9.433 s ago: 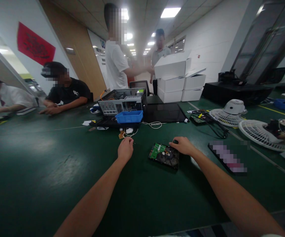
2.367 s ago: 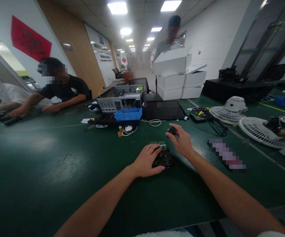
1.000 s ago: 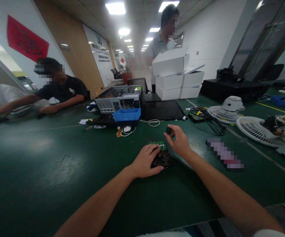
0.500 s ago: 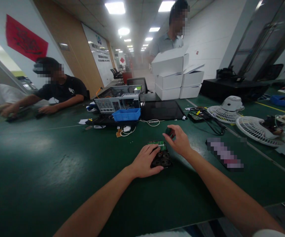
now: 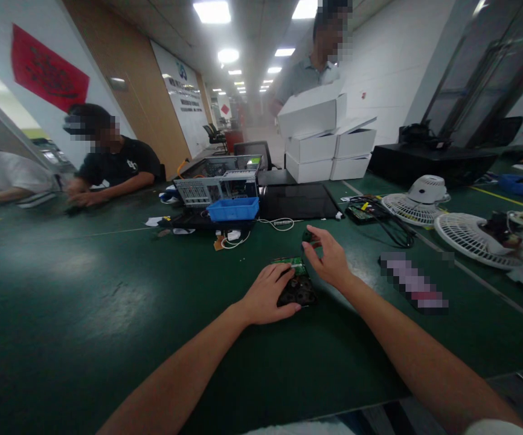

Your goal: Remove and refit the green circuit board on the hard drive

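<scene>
On the green tabletop lies a flat black device with a green circuit board (image 5: 305, 289) at its far end; I cannot tell its exact kind. My left hand (image 5: 268, 291) rests on its left side, fingers stretched over the top and thumb apart near the close edge. Just above the far right corner, my right hand (image 5: 327, 257) pinches a small dark green piece (image 5: 307, 237) between thumb and fingertips. That piece is held clear of the device, and its details are too small to make out.
Beyond my hands stand a blue bin (image 5: 233, 209), an opened computer case (image 5: 218, 181) and a dark flat panel (image 5: 300, 202). White boxes (image 5: 309, 148) are stacked behind. To the right lie a cable (image 5: 401, 232), fan parts (image 5: 474, 238) and a blurred-out phone-like object (image 5: 413, 283). People sit at left.
The small piece has turned slightly in my right hand, which has barely shifted. My left hand stays on the device. A seated person at left has drawn their hands together.
</scene>
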Motion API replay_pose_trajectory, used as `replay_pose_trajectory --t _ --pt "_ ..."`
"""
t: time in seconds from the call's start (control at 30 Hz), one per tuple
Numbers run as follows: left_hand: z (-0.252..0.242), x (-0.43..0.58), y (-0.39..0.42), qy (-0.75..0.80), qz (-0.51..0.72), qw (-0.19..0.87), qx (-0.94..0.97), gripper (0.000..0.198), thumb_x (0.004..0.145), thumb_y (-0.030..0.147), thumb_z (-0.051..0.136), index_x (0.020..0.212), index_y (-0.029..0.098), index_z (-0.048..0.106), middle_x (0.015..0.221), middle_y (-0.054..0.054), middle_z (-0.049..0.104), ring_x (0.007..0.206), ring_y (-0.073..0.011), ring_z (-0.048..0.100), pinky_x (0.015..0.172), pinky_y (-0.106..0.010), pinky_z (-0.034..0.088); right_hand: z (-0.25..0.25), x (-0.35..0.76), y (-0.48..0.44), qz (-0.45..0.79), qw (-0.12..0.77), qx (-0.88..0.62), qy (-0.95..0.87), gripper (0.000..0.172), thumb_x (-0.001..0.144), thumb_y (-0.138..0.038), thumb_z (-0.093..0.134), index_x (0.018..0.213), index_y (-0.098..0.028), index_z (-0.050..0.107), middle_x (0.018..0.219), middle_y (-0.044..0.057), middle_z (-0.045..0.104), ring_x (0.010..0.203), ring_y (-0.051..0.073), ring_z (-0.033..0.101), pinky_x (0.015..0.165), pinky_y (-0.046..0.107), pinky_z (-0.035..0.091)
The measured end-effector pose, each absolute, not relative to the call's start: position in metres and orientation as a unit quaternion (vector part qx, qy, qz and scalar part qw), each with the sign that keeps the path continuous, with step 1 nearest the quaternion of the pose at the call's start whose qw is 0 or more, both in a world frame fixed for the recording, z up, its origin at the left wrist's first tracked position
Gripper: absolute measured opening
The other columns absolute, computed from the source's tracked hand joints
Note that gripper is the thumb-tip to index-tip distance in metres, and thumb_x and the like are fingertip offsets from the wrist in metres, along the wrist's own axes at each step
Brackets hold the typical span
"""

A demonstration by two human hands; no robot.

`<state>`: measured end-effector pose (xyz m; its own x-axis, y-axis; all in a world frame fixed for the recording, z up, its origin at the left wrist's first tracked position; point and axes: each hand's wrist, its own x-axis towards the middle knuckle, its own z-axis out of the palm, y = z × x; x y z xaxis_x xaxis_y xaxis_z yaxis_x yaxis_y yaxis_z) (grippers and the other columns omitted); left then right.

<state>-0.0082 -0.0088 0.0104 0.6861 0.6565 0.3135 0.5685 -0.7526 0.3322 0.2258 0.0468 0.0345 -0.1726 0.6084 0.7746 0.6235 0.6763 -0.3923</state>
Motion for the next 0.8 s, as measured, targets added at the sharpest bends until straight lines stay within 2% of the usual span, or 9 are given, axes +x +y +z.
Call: replay_pose_trajectory --t 0.13,0.4,0.53,0.67,0.8 --pt "0.0104 -0.008 -0.0086 0.335 0.206 0.101 0.914 0.089 0.083 0.063 0.065 0.156 0.021 0.035 0.153 -0.016 0.04 0.141 -0.0363 0.037 0.118 -0.057 0.031 0.0297 0.223 0.0498 0.009 0.544 -0.39 -0.743 0.048 0.098 -0.031 0.058 0.143 -0.024 0.043 0.134 0.014 0.06 0.101 0.024 0.07 0.087 0.043 0.062" --pt "0.0137 -0.0084 -0.0096 0.338 0.204 0.109 0.912 0.088 0.084 0.064 0.064 0.156 0.023 0.034 0.154 -0.015 0.039 0.141 -0.037 0.036 0.118 -0.058 0.03 0.0326 0.229 0.0496 -0.048 0.536 -0.395 -0.744 0.041 0.094 -0.032 0.064 0.134 -0.025 0.052 0.12 0.012 0.062 0.087 0.022 0.068 0.08 0.043 0.063" --pt "0.0137 -0.0086 -0.0097 0.338 0.203 0.108 0.913 0.088 0.084 0.064 0.064 0.156 0.022 0.034 0.154 -0.016 0.039 0.141 -0.0368 0.036 0.118 -0.057 0.03 0.0355 0.2283 0.0472 -0.047 0.52 -0.388 -0.76 0.043 0.096 -0.027 0.059 0.137 -0.025 0.05 0.122 0.014 0.06 0.095 0.023 0.067 0.084 0.044 0.062" --pt "0.0132 -0.0084 -0.0092 0.337 0.207 0.112 0.911 0.089 0.083 0.064 0.065 0.156 0.024 0.033 0.154 -0.015 0.039 0.141 -0.0375 0.037 0.117 -0.058 0.03 0.031 0.2256 0.0499 -0.017 0.544 -0.372 -0.752 0.044 0.095 -0.027 0.059 0.138 -0.025 0.044 0.135 0.015 0.056 0.103 0.025 0.068 0.085 0.044 0.062" --pt "0.0131 -0.0085 -0.0092 0.336 0.207 0.112 0.912 0.089 0.084 0.064 0.064 0.156 0.024 0.033 0.154 -0.015 0.039 0.141 -0.0373 0.037 0.117 -0.058 0.03 0.0277 0.2257 0.0516 -0.018 0.536 -0.396 -0.746 0.045 0.095 -0.03 0.061 0.136 -0.025 0.045 0.121 0.012 0.064 0.088 0.023 0.07 0.083 0.044 0.062"
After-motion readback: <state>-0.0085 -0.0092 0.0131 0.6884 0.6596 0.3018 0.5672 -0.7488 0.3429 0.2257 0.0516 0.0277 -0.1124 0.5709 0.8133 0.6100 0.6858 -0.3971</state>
